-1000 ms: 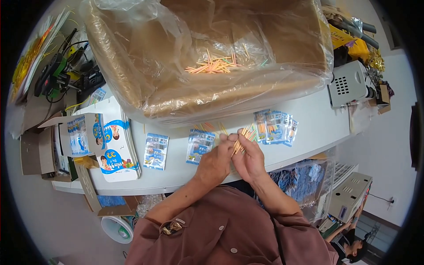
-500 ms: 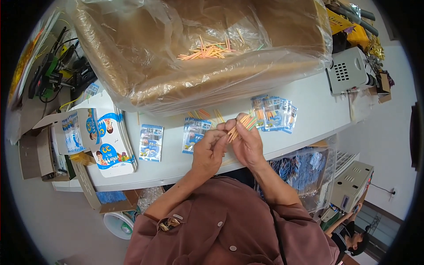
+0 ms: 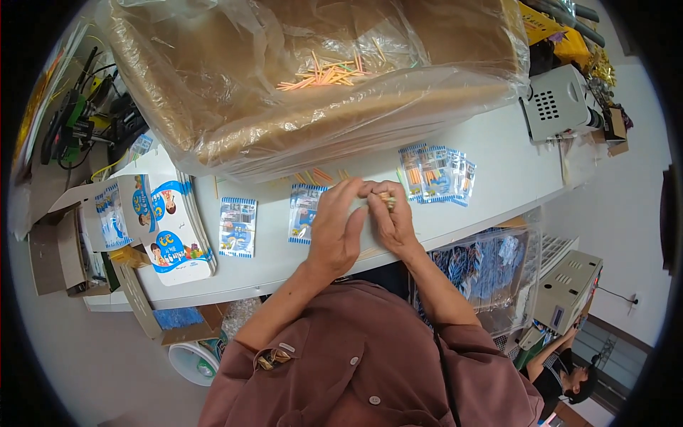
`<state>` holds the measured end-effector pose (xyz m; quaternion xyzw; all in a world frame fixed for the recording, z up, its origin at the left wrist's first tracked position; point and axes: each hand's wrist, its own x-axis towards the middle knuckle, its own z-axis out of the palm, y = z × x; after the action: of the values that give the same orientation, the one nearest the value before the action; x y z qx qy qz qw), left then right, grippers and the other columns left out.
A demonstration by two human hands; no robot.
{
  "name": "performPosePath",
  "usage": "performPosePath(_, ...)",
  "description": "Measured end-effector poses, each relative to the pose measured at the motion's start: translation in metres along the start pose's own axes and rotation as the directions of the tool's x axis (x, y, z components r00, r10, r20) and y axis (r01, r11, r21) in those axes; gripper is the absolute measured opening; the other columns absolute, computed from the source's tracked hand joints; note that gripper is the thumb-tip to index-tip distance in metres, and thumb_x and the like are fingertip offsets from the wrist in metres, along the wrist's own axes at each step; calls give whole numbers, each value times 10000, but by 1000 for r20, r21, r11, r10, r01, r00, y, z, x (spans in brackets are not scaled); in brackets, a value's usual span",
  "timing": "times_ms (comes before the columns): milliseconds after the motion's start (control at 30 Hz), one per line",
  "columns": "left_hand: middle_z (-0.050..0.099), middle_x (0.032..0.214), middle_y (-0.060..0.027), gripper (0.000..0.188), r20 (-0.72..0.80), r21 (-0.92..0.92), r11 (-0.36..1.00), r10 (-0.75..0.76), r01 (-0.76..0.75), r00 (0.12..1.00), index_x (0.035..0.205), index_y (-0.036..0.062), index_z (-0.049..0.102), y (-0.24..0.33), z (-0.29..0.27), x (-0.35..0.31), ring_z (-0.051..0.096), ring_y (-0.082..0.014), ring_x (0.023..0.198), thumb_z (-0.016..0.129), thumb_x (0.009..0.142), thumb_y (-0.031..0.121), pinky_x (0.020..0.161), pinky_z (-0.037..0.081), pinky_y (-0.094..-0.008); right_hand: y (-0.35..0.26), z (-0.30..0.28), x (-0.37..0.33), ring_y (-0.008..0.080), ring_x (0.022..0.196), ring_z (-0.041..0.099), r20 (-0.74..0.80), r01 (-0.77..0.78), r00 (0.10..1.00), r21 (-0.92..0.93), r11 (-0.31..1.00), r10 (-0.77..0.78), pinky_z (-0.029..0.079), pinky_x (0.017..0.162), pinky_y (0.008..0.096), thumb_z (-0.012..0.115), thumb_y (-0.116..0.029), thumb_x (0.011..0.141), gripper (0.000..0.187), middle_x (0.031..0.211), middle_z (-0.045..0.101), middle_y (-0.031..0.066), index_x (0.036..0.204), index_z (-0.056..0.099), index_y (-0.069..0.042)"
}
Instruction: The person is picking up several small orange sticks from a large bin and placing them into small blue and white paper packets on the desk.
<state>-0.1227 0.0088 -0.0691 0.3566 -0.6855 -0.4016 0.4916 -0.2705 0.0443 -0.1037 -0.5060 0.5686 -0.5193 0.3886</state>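
Observation:
My right hand (image 3: 393, 226) is closed round a small bundle of thin pastel sticks (image 3: 388, 198), whose ends show at the top of the fist. My left hand (image 3: 333, 229) is beside it, fingers stretched out and thumb apart, the fingertips touching the bundle or the right hand's fingers. Partly behind my left hand lie blue-and-white packets (image 3: 302, 213). A single packet (image 3: 237, 227) lies further left, and a fanned group of packets (image 3: 445, 174) lies to the right, orange sticks showing in some. More loose sticks (image 3: 321, 175) lie on the table at the box's foot.
A large box lined with clear plastic (image 3: 284, 135) stands at the back, a heap of sticks (image 3: 324, 75) inside. Printed cards (image 3: 181, 242) are stacked at left on the white table (image 3: 491, 156). A grey machine (image 3: 562, 103) stands right. Below are a clear bin (image 3: 491, 274) and another person (image 3: 562, 373).
The sticks, fanned out between both hands before, are now gathered in my right fist. My left fingers have straightened from a pinch. The view has shifted slightly.

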Motion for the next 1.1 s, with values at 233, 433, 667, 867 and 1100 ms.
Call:
performPosePath(233, 589, 1252, -230, 355, 250, 130, 986, 67, -102, 966, 1255, -29, 568, -7, 15, 8, 550, -387, 1163, 612, 906, 24, 1002, 427, -425, 7, -3, -5, 213, 938, 634, -8, -34, 999, -135, 990, 33, 485, 866, 296, 486, -92, 1012, 185, 1042, 656, 141, 1174, 498, -4)
performPosePath(433, 669, 1028, -184, 393, -76, 451, 887, -72, 99, 995, 1144, -32, 604, 19, -43, -6, 649, -355, 896, 739, 831, 163, 774, 520, -410, -1, -6, 1, 208, 1069, 590, 72, -45, 996, -82, 996, 51, 449, 970, 344, 456, -97, 1025, 143, 1008, 632, 118, 1122, 498, 0)
performPosePath(667, 687, 876, -106, 472, -176, 760, 547, -346, 351, 921, 979, 37, 650, -13, -63, -17, 619, -272, 618, 864, 697, 349, 576, 484, -357, 9, -5, -1, 233, 1106, 582, 18, -39, 999, 30, 999, 39, 429, 1008, 362, 427, -114, 1049, 140, 1038, 608, 137, 1112, 481, -1)
performPosePath(867, 656, 770, -91, 275, -144, 496, 613, -640, 615, 755, 820, 31, 669, -17, -61, -6, 613, -235, 622, 842, 733, 225, 571, 466, -341, 11, -5, -3, 236, 1123, 576, 21, -47, 999, 46, 998, 46, 424, 1014, 362, 428, -123, 1052, 148, 1033, 607, 131, 1126, 478, -6)
performPosePath(1100, 619, 765, -73, 143, -130, 633, 715, -278, 295, 952, 899, 46, 722, -19, -76, -16, 618, -243, 720, 769, 783, 117, 619, 481, -366, 14, -6, 0, 235, 1116, 586, 20, -53, 998, 69, 996, 52, 420, 1016, 363, 446, -153, 1050, 166, 1035, 611, 122, 1133, 482, -14)
